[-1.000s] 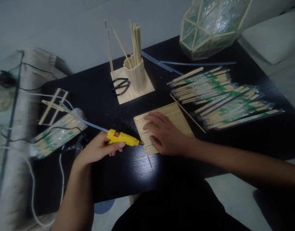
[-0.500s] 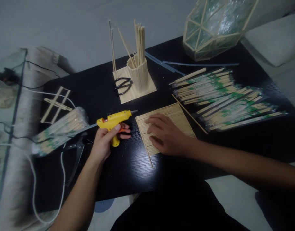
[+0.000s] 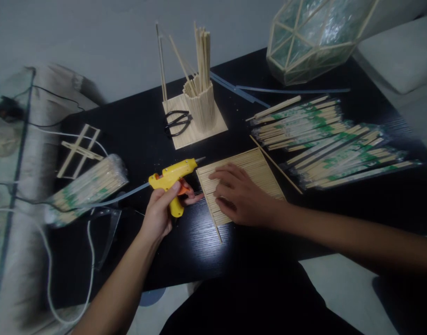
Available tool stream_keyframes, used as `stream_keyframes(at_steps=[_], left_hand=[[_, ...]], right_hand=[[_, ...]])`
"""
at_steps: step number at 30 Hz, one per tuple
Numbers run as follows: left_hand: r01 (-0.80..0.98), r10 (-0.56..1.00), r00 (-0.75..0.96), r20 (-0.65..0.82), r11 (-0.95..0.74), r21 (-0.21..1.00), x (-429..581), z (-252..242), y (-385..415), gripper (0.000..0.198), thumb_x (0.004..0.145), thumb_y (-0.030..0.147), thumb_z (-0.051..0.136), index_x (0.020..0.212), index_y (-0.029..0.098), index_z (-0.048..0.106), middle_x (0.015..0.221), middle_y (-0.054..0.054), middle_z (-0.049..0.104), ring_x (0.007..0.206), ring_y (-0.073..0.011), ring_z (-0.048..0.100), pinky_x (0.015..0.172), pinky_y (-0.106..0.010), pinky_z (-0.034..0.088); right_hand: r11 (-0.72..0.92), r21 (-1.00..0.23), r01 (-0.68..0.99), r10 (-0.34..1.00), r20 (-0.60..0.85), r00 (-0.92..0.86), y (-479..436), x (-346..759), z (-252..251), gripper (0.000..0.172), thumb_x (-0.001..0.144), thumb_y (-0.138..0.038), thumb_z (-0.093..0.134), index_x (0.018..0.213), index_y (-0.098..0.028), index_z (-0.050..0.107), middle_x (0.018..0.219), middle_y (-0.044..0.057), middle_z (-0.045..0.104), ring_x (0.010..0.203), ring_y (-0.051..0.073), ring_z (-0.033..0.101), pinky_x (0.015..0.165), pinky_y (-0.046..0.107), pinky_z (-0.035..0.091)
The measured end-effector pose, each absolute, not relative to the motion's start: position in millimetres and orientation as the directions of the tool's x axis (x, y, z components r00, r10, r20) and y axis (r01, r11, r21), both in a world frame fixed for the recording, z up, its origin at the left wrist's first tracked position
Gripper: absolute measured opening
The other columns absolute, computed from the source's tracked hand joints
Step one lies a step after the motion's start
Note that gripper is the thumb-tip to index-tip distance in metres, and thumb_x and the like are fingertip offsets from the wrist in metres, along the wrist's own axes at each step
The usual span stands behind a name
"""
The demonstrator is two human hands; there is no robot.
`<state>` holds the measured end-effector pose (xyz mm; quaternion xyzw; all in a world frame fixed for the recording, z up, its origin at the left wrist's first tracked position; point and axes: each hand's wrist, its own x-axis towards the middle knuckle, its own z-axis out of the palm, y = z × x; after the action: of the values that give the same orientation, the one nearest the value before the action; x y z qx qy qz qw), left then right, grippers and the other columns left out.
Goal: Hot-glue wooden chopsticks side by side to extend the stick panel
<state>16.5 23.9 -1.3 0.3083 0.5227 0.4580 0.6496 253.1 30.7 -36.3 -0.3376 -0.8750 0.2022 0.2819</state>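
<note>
Resting with fingers loosely spread, the right hand covers part of the flat, pale wooden-stick panel toward the front edge of the black wood-grain table. The left hand grips a yellow plastic glue gun near the panel's far-left corner. Beyond, a round wooden-stick holder stands near the back edge.

The glue gun looks smooth plastic, the mat ridged wood, the table glossy
</note>
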Motion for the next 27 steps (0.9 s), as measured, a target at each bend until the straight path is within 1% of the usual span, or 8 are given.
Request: stream_keyframes(at_steps=[6,11,15,17,18,20,23,27], left_hand=[[-0.3,0.92,0.048,-0.389,0.384,0.873,17,-1,25,0.037,0.076,0.046,0.094,0.082,0.012,0.081,0.077,-0.008,0.074,0.073,-0.0218,0.074,0.083,-0.045,0.071],[-0.28,0.924,0.046,-0.379,0.376,0.883,16,-3,25,0.04,0.077,0.048,0.094,0.083,0.011,0.081,0.078,-0.008,0.075,0.073,-0.0201,0.074,0.083,-0.041,0.071],[-0.22,0.954,-0.011,-0.3,0.29,0.931,10,-1,30,0.041,0.077,0.049,0.095,0.087,0.012,0.082,0.087,-0.008,0.077,0.082,-0.0209,0.076,0.085,-0.037,0.071],[-0.154,0.962,-0.027,-0.273,0.265,0.952,4,1,33,0.04,0.079,0.05,0.093,0.088,0.012,0.082,0.091,-0.009,0.078,0.082,-0.0214,0.076,0.077,-0.034,0.07],[-0.113,0.964,-0.034,-0.264,0.259,0.959,1,1,35,0.04,0.081,0.05,0.091,0.088,0.012,0.082,0.09,-0.009,0.078,0.076,-0.0202,0.075,0.069,-0.031,0.068],[-0.012,0.961,0.007,-0.275,0.275,0.961,-6,2,37,0.041,0.087,0.053,0.084,0.086,0.012,0.081,0.078,-0.008,0.076,0.058,-0.0159,0.069,0.054,-0.025,0.059],[0.097,0.96,0.039,-0.277,0.272,0.957,-13,2,40,0.043,0.093,0.056,0.077,0.086,0.014,0.079,0.059,-0.003,0.067,0.045,-0.0133,0.059,0.047,-0.024,0.049],[0.188,0.958,0.047,-0.283,0.27,0.944,-18,2,42,0.049,0.093,0.063,0.073,0.082,0.015,0.077,0.07,-0.006,0.073,0.04,-0.0108,0.052,0.041,-0.025,0.043]], right_hand=[[0.704,-0.522,0.482,0.696,0.369,-0.616,31,253,-37,0.008,0.097,-0.015,0.06,0.093,-0.02,0.063,0.136,0.016,0.067,0.138,0.033,0.056,0.127,0.061,0.038],[0.704,-0.522,0.481,0.696,0.376,-0.611,31,252,-38,0.007,0.097,-0.016,0.059,0.092,-0.021,0.063,0.135,0.017,0.068,0.137,0.033,0.057,0.125,0.06,0.04],[0.699,-0.531,0.48,0.698,0.359,-0.619,31,253,-37,0.007,0.098,-0.017,0.059,0.093,-0.021,0.063,0.134,0.016,0.068,0.136,0.032,0.057,0.125,0.06,0.041],[0.691,-0.543,0.478,0.702,0.342,-0.625,31,253,-36,0.007,0.098,-0.017,0.059,0.093,-0.021,0.063,0.135,0.016,0.067,0.138,0.033,0.056,0.126,0.061,0.04],[0.684,-0.551,0.478,0.705,0.332,-0.627,31,253,-36,0.007,0.098,-0.017,0.06,0.094,-0.021,0.063,0.136,0.016,0.067,0.138,0.033,0.056,0.126,0.061,0.039],[0.67,-0.567,0.48,0.714,0.313,-0.627,31,253,-35,0.008,0.098,-0.016,0.06,0.094,-0.022,0.063,0.137,0.016,0.066,0.139,0.033,0.055,0.126,0.063,0.038],[0.663,-0.573,0.482,0.72,0.309,-0.622,31,253,-36,0.007,0.097,-0.016,0.061,0.095,-0.022,0.062,0.137,0.015,0.066,0.139,0.032,0.055,0.126,0.063,0.038],[0.665,-0.568,0.484,0.72,0.319,-0.616,31,252,-37,0.007,0.097,-0.016,0.061,0.096,-0.023,0.061,0.137,0.015,0.065,0.138,0.032,0.056,0.126,0.062,0.039]])
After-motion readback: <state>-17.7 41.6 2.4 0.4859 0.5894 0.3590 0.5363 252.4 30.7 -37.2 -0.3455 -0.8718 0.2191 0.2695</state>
